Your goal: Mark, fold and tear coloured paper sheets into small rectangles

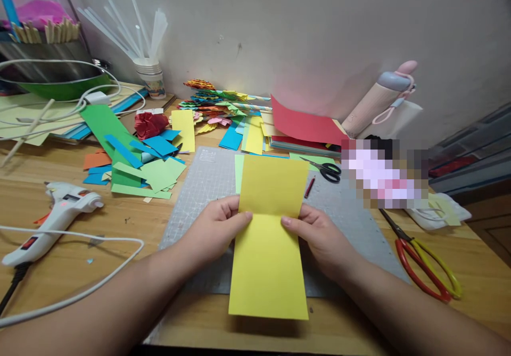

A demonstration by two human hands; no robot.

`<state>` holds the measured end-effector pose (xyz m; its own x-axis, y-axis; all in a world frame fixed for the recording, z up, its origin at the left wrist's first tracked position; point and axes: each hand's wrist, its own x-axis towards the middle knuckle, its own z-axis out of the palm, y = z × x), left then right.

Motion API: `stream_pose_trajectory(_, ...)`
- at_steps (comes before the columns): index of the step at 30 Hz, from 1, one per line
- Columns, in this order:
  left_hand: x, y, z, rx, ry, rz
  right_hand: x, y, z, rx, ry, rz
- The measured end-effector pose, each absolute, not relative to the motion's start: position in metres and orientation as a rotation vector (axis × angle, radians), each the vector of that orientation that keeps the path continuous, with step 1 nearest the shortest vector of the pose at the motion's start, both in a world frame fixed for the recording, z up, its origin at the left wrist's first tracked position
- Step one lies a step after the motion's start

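A long strip of yellow paper (269, 265) is held up over the grey cutting mat (195, 196), with a crease across it at thumb height. My left hand (225, 218) pinches its left edge, thumb in front and fingers behind. On the opposite edge my right hand (319, 233) grips it the same way. Behind the strip, a pale green paper piece (239, 172) lies partly hidden on the mat. Black-handled scissors (329, 172) and a short dark red pencil (310, 187) rest beyond my right hand.
At left lie a white glue gun (59, 217) with its cable and a pile of coloured paper scraps (147, 170). Paper flowers (215, 103) and red paper (303, 122) sit by the wall. Large red-and-yellow-handled scissors (423, 265) and a pink bottle (371, 100) are at right.
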<state>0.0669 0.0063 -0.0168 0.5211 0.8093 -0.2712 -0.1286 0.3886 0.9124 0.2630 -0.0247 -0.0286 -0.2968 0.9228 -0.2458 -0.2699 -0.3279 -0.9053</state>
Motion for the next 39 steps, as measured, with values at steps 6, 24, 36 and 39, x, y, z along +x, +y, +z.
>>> stream_pose_trajectory(6, 0.064, 0.008, -0.010, 0.956, 0.944, 0.714, 0.264, -0.020, -0.023, -1.155, -0.859, 1.765)
stream_pose_trajectory(24, 0.067, -0.004, -0.011, 1.346, 0.877, 0.610, 0.261, -0.021, -0.014, -1.301, -1.388, 1.584)
stream_pose_trajectory(36, 0.068, -0.006, -0.019, 1.749, 0.991, 0.415, 0.252, -0.028, -0.013, -1.390, -1.945, 1.209)
stream_pose_trajectory(39, 0.069, -0.006, -0.017, 1.738, 0.961, 0.426, 0.250, -0.028, -0.012, -1.429, -1.982, 1.140)
